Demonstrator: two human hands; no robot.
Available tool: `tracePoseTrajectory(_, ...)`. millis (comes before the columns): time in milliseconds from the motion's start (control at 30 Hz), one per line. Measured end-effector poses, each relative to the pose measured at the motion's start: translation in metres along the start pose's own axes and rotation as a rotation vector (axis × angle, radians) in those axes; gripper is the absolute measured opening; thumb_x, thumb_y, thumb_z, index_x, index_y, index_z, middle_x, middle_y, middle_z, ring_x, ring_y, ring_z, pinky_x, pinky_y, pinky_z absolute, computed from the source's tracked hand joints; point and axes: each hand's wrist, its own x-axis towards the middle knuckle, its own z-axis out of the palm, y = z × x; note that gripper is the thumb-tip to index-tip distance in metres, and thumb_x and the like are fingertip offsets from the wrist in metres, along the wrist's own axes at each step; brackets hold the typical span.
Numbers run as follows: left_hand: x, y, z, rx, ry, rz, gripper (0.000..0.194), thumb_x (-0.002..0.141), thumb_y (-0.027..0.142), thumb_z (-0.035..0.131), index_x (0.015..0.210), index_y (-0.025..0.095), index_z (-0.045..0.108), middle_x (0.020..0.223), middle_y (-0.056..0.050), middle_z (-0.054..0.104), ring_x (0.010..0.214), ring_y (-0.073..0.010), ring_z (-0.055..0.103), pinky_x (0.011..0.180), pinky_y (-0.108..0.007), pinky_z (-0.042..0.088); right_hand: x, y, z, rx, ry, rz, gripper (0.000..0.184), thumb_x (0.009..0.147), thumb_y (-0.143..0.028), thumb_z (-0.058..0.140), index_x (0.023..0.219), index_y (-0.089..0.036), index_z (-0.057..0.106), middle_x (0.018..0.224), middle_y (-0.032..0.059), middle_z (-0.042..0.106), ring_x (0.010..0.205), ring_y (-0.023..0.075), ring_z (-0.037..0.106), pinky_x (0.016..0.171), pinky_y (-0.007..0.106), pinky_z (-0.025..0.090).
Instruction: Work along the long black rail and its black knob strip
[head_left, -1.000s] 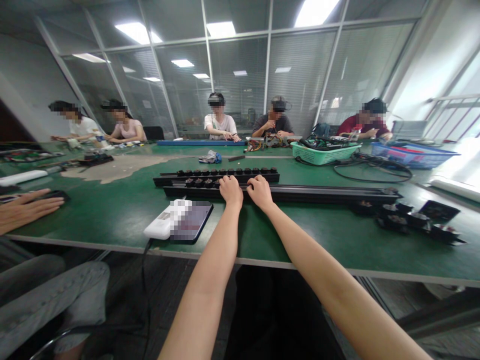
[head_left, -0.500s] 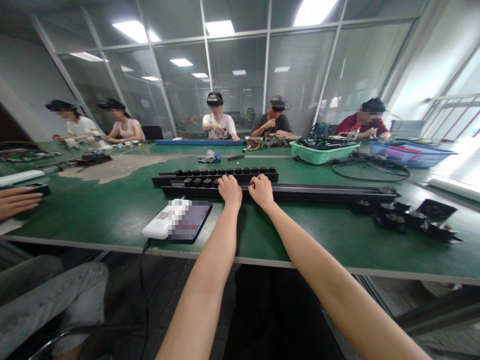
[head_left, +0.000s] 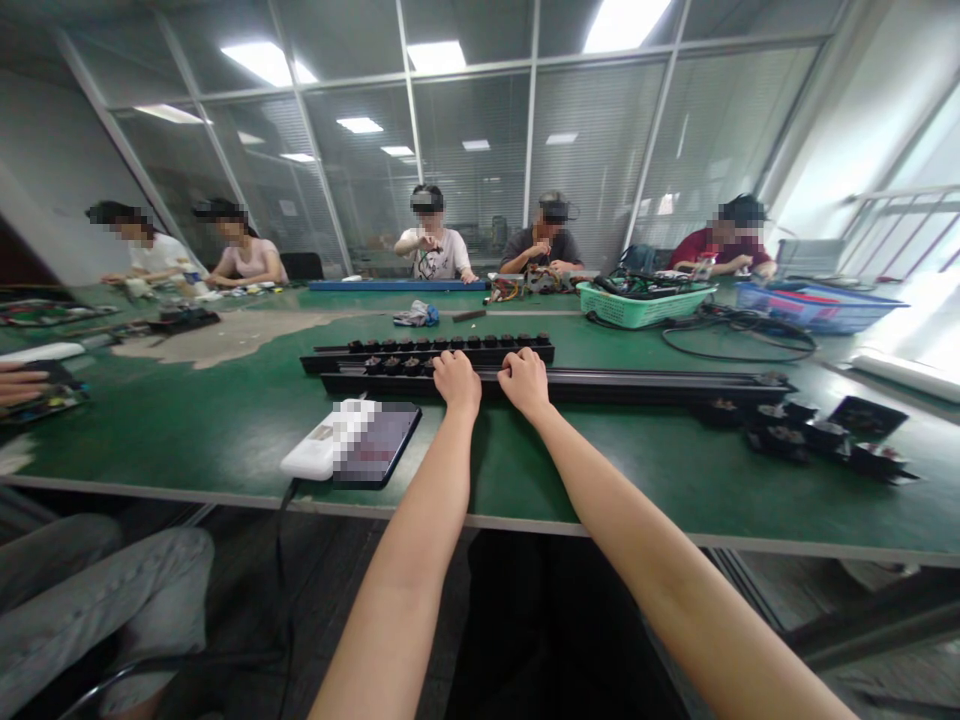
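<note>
Left hand, right hand, both curled narrow, gripping long black metal rail.
Just beyond knuckles, parallel black bar with round dark knobs, on green bench top.

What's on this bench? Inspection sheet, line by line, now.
Surface: green-topped workbench, worn pale patch on it.
Items in hand: near black rail; second black rail with round fittings behind it.
Hands: left hand and right hand both rest on the near black rail.
Clutter: white unit, blurred dark tablet, loose black fittings.
Cables: black cable looped on the bench; another cable drops over the edge.
Surroundings: seated co-worker opposite, glazed partition behind.
</note>
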Motion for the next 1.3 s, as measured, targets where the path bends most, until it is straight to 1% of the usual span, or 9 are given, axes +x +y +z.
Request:
tracePoseTrajectory(167,0.0,-0.001,0.0,0.002,0.0,0.006,0.04,0.099,0.006,0.037,0.124,0.011,0.068,0.13,-0.02,0.065,0.128,-0.0316,0.057,0.101,-0.039,0.053,-0.001,0.001,-0.002,-0.003,-0.017,0.011,0.024,0.096,-0.019,0.052,0.104,-0.017,0.075,0.113,0.0147,0.061,0.109,0.0278,0.055,0.098,0.038,0.043)
tracePoseTrajectory(300,0.0,-0.001,0.001,-0.001,-0.001,0.004,0.04,0.1,0.006,0.036,0.124,0.012,0.067,0.13,-0.02,0.065,0.129,-0.0314,0.057,0.101,-0.039,0.053,-0.001,0.001,-0.003,0.014,-0.024,0.011,0.029,0.099,-0.017,0.047,0.106,-0.017,0.075,0.114,0.0155,0.061,0.109,0.0275,0.054,0.099,0.039,0.043)
tracePoseTrajectory(467,0.0,0.001,0.0,0.008,-0.008,0.001,0.039,0.099,0.005,0.038,0.125,0.012,0.067,0.131,-0.02,0.064,0.129,-0.0309,0.057,0.101,-0.038,0.053,0.0,0.004,-0.004,0.02,-0.006,0.041,0.029,0.097,-0.014,0.048,0.105,-0.018,0.076,0.113,0.015,0.061,0.109,0.0277,0.054,0.098,0.039,0.044)
tracePoseTrajectory(600,0.0,0.001,0.001,0.016,-0.008,-0.003,0.039,0.098,0.005,0.039,0.125,0.012,0.067,0.132,-0.02,0.064,0.129,-0.0307,0.057,0.102,-0.039,0.053,0.001,0.006,-0.004,0.023,0.011,0.062,0.03,0.094,-0.014,0.049,0.108,-0.019,0.075,0.115,0.0148,0.061,0.11,0.0283,0.054,0.098,0.04,0.044)
tracePoseTrajectory(733,0.001,0.001,0.003,0.021,-0.006,-0.001,0.039,0.098,0.005,0.039,0.125,0.012,0.067,0.132,-0.02,0.065,0.129,-0.0311,0.057,0.102,-0.039,0.053,0.002,0.007,-0.003,-0.004,-0.005,0.081,0.03,0.095,-0.015,0.05,0.112,-0.017,0.074,0.12,0.0164,0.062,0.113,0.0286,0.055,0.1,0.04,0.044)
tracePoseTrajectory(967,0.0,-0.001,0.002,0.008,-0.01,0.008,0.04,0.1,0.005,0.037,0.125,0.011,0.067,0.132,-0.02,0.065,0.129,-0.0311,0.057,0.102,-0.038,0.052,0.002,0.008,-0.002,-0.031,-0.004,0.107,0.029,0.096,-0.016,0.05,0.11,-0.016,0.075,0.119,0.0177,0.063,0.113,0.0307,0.055,0.099,0.042,0.045)
tracePoseTrajectory(1100,0.0,-0.001,0.002,0.003,-0.011,-0.004,0.04,0.1,0.005,0.036,0.125,0.011,0.067,0.132,-0.02,0.065,0.129,-0.0309,0.057,0.102,-0.038,0.052,0.006,0.009,-0.005,-0.064,-0.078,0.077,0.03,0.098,-0.015,0.05,0.11,-0.018,0.077,0.123,0.0178,0.065,0.115,0.0317,0.057,0.098,0.043,0.046)
tracePoseTrajectory(1200,0.001,-0.002,0.001,0.005,-0.014,-0.006,0.039,0.1,0.006,0.037,0.125,0.013,0.067,0.133,-0.02,0.064,0.129,-0.0303,0.057,0.102,-0.038,0.052,0.011,0.013,-0.009,-0.08,-0.152,0.019,0.031,0.099,-0.013,0.05,0.11,-0.019,0.078,0.124,0.0175,0.067,0.115,0.0318,0.058,0.097,0.043,0.047)
tracePoseTrajectory(1300,0.001,-0.003,0.001,0.006,-0.023,-0.005,0.039,0.1,0.006,0.038,0.126,0.013,0.066,0.132,-0.02,0.064,0.129,-0.0303,0.057,0.101,-0.038,0.052,0.014,0.022,-0.014,-0.096,-0.201,-0.089,0.027,0.102,-0.017,0.055,0.12,-0.018,0.075,0.124,0.0168,0.068,0.116,0.0303,0.059,0.098,0.041,0.047)
